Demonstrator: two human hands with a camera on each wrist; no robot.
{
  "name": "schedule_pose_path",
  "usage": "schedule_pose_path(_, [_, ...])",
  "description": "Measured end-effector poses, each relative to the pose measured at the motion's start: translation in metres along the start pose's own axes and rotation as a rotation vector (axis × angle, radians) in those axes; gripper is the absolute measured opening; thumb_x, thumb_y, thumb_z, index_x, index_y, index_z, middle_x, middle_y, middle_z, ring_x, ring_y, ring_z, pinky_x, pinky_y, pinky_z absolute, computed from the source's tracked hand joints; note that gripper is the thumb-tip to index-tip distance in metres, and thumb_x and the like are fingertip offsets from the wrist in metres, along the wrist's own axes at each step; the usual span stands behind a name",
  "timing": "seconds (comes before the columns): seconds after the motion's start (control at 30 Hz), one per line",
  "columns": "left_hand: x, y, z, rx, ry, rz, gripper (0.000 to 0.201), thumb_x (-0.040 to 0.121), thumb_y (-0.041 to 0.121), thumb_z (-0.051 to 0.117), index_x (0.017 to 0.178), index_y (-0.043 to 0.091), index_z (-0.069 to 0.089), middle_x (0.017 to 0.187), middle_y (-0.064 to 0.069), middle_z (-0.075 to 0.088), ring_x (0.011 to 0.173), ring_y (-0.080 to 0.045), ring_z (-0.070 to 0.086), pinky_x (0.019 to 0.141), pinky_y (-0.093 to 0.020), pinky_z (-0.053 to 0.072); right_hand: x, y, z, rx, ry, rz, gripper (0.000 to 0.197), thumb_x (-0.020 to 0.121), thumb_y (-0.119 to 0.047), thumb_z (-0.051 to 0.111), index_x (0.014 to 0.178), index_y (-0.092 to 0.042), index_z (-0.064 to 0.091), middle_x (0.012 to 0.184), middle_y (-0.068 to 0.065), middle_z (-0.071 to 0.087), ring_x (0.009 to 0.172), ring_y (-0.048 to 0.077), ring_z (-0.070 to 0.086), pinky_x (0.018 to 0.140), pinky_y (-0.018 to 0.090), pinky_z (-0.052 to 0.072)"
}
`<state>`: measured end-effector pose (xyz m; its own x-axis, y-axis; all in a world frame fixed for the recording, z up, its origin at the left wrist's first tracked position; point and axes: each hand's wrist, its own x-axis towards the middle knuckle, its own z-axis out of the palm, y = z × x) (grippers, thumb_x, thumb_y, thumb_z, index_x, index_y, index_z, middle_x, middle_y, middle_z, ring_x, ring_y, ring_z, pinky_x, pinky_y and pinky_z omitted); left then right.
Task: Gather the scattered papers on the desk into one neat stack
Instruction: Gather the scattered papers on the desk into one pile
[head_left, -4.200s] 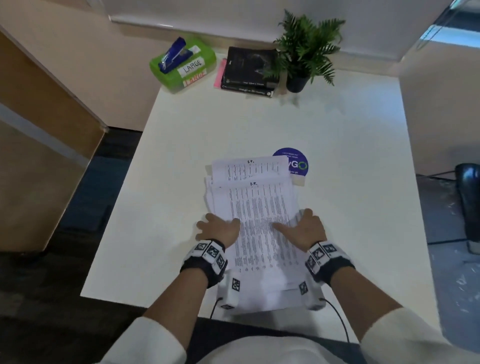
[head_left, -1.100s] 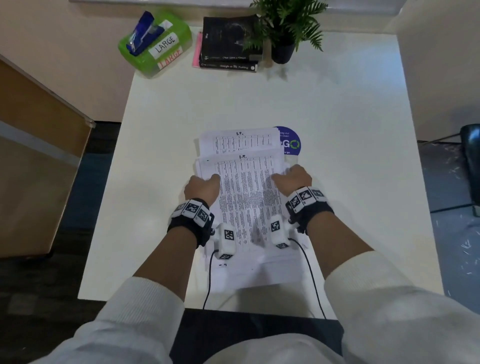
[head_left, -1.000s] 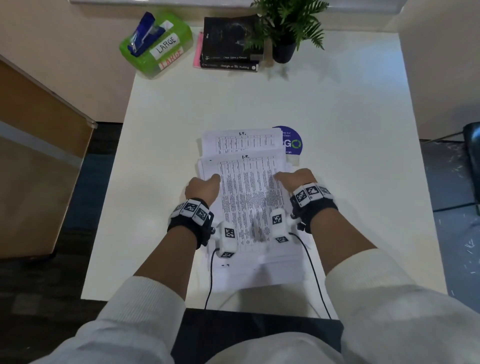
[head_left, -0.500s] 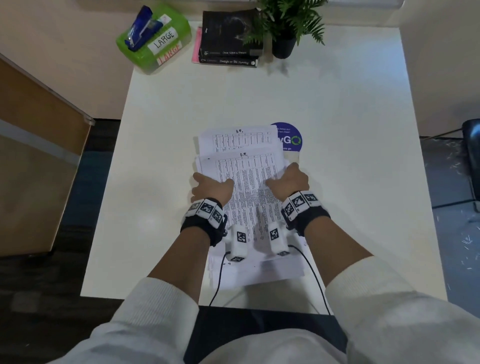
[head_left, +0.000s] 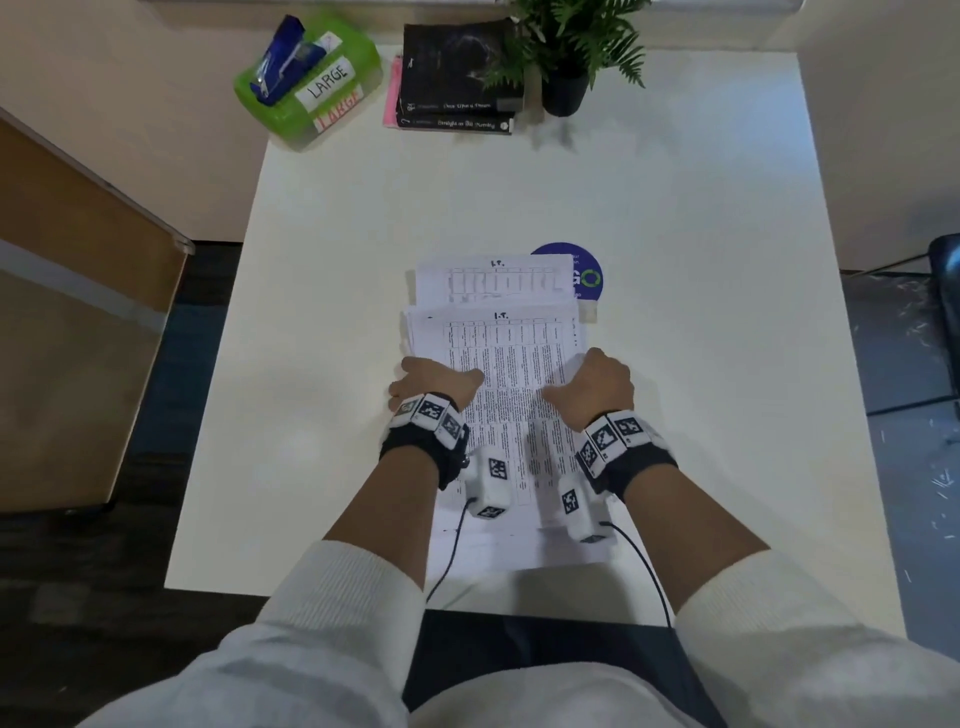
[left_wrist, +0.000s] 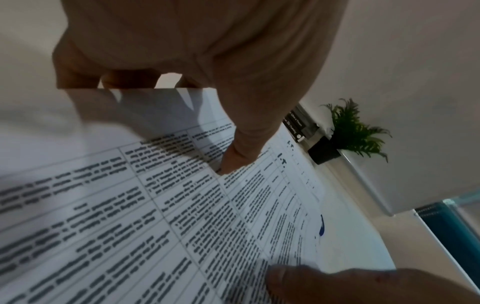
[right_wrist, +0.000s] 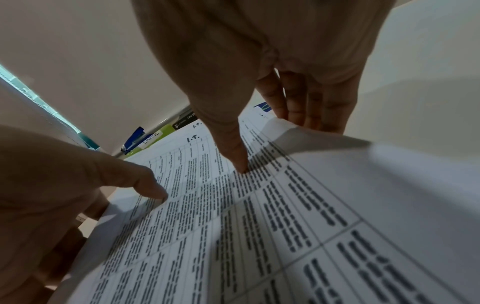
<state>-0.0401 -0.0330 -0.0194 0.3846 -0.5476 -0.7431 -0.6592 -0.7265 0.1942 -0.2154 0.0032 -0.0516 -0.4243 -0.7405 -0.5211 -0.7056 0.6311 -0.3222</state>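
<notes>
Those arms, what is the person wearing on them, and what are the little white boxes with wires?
Both arms wear cream-white ribbed sleeves pushed up the forearm. The left hand and right hand are bare. Each wrist has a black band carrying white square tiles printed with black-and-white checker codes. A small white camera box with the same code sits under each wrist, trailing a thin black cable.

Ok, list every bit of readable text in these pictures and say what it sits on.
"LARGE": white label on the green plastic box.
"I.T.": heading on the top printed paper sheet, and on the sheet behind it.
"GO": round purple sticker, partly covered.
Two black book spines: blurred.
Table text: unreadable.
</notes>
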Motion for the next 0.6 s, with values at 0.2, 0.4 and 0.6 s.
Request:
schedule_pose_path(0.2, [0.003,0.002,-0.001,-0.1,-0.03,0.053,0.087,0.075,0.043,0.071,0.139,0.004,0.026,0.111,-0.01,0.055,0.092,-0.028,0.059,0.076,-0.036,0.05,-0.005,0.003,-0.013,0.031,-0.01,0.023,0.042,0.077,-0.037,0.08,0.071,-0.015,0.045,0.068,-0.004,0.044,0.063,0.014,0.049,0.055,0.024,0.039])
schedule_pose_path(0.4, [0.008,-0.006,-0.011,-0.184,-0.105,0.088,0.055,0.074,0.044,0.076,0.106,0.003,0.055,0.082,-0.004,0.057,0.065,-0.017,0.055,0.075,-0.035,0.055,-0.006,0.014,-0.016,0.048,-0.01,-0.019,0.041,0.073,-0.042,0.082,0.08,-0.013,0.053,0.08,0.001,0.057,0.069,0.014,0.05,0.063,0.027,0.043])
schedule_pose_path(0.6, [-0.004,-0.024,0.002,-0.27,-0.089,0.314,0.041,0.082,0.016,0.072,0.12,0.011,0.057,0.117,-0.007,0.066,0.106,-0.027,0.062,0.094,-0.04,0.052,-0.011,0.052,-0.01,0.189,-0.002,-0.107,0.052,0.067,-0.05,0.085,0.086,-0.007,0.062,0.084,0.009,0.068,0.068,0.015,0.054,0.053,0.024,0.039])
